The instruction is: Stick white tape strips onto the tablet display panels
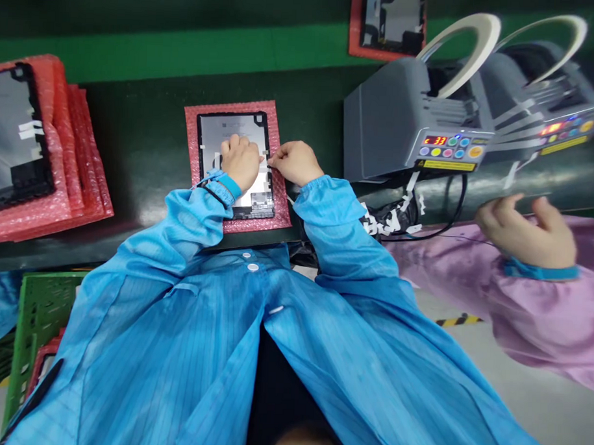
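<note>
A tablet-like panel [232, 139] with a silver back and black frame lies on a sheet of pink bubble wrap [284, 209]. My left hand [241, 161] rests over the middle of the panel, fingers curled; what they hold, if anything, is hidden. At the panel's right edge, my right hand [298, 162] has thumb and forefinger pinched together. Small white tape strips [264, 166] lie on the panel between my two hands. Whether the pinched fingers have a strip between them is too small to tell.
Two grey tape dispensers [385, 122] with white tape rolls stand to the right. A co-worker's hand [530, 230] in a pink sleeve is near them. Stacked red bubble-wrap sheets [96, 176] bear another panel [12, 128] at left. A green crate [41, 304] sits below.
</note>
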Tool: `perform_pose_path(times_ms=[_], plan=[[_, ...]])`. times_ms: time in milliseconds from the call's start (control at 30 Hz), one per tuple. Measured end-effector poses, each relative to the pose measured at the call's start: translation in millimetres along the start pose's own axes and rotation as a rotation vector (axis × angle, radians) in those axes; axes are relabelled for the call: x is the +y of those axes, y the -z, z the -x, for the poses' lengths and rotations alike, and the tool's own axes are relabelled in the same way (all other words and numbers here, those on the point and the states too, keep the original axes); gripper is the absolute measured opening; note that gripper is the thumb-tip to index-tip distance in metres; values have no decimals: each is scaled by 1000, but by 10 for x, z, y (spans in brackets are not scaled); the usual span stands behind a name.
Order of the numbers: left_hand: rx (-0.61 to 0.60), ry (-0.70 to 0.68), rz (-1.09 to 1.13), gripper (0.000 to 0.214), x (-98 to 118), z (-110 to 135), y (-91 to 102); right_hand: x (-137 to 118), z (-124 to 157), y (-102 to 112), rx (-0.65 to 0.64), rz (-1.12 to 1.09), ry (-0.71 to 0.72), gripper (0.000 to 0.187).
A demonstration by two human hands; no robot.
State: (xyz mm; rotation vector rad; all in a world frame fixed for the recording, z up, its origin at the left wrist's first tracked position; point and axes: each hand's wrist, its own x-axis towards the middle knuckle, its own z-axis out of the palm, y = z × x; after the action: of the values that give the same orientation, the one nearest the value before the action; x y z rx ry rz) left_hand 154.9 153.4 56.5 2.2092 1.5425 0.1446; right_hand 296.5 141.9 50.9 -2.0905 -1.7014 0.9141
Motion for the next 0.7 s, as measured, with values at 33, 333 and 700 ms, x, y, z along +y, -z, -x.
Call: perform_pose_path(times_ms=[33, 333, 700], plan=[[13, -17, -16, 15, -2, 5, -4, -21, 3, 48, -26, 23, -40, 19], [56, -82, 55, 6, -138, 24, 41, 72, 311, 19, 129, 91, 127, 28], [-74, -151, 38, 8, -179, 72, 156, -193, 239, 83, -33, 335, 149, 30]])
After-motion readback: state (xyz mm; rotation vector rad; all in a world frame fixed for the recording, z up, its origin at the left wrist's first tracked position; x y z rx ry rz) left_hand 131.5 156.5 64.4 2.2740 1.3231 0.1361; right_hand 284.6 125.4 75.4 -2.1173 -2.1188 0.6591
